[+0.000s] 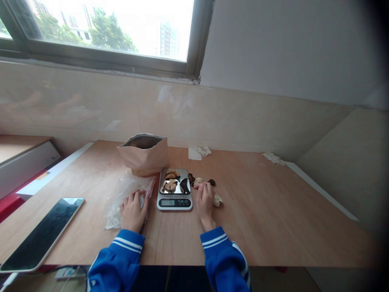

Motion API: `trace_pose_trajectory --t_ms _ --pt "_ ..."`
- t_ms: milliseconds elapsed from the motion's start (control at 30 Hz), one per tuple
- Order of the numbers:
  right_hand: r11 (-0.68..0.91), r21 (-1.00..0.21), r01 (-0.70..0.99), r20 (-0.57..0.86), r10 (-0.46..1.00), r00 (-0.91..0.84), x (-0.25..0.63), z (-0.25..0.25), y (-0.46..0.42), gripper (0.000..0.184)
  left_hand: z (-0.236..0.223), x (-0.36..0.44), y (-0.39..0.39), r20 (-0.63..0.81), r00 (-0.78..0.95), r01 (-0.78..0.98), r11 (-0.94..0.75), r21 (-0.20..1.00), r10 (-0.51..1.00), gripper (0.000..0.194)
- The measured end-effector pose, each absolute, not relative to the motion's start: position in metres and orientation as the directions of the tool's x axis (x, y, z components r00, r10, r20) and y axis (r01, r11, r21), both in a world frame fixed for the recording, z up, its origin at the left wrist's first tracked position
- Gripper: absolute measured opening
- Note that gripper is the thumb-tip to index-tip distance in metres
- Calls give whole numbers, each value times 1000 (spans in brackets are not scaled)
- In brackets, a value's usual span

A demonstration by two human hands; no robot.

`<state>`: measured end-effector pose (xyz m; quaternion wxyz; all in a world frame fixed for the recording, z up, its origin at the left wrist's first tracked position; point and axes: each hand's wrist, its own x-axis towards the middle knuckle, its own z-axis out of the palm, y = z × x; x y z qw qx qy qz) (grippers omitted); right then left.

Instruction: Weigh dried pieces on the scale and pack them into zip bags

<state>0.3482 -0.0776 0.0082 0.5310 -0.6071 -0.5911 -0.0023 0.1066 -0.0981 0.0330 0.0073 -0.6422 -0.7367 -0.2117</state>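
A small digital kitchen scale sits on the wooden table, with several brown and dark dried pieces on its shiny platform. My left hand lies flat, fingers spread, on a clear plastic bag left of the scale. My right hand rests right of the scale, fingertips pinched on a small piece I cannot make out. More loose pieces lie beside that hand. An open tan paper pouch stands just behind the scale.
A tablet with a dark screen lies at the table's near left edge. Crumpled white paper and another scrap lie near the back wall. A window runs above the tiled wall.
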Motion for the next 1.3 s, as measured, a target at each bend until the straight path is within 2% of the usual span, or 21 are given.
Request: trace_pose_trajectory --t_ms 333,500,667,767,833,967,1100,1200,1300 --pt "263 -649 713 616 732 291 348 7 -77 45 24 100 -94 416 -225 915 45 401 881 29" --pt "294 -626 723 631 736 247 350 8 -78 41 26 102 -95 554 -260 880 -42 473 791 26" --pt "409 -526 746 684 724 85 340 19 -89 33 33 107 -102 719 -249 849 -212 485 648 24" --pt "476 -466 745 686 727 -36 321 28 -98 28 32 109 -104 775 -245 825 -294 482 583 20" --pt "491 -463 738 687 725 -51 304 34 -104 23 29 109 -105 796 -246 809 -335 483 553 18" --pt "533 -563 632 665 746 -38 265 48 -120 22 22 108 -106 830 -258 756 -431 492 494 15" --pt "599 -642 479 615 775 -146 227 59 -137 29 18 109 -108 824 -324 689 -481 542 465 14" --pt "557 -697 452 567 814 -129 209 63 -140 20 17 109 -109 810 -401 640 -501 582 428 17" --pt "493 -765 414 522 852 -51 204 69 -134 25 19 108 -110 824 -353 605 -564 562 443 24"
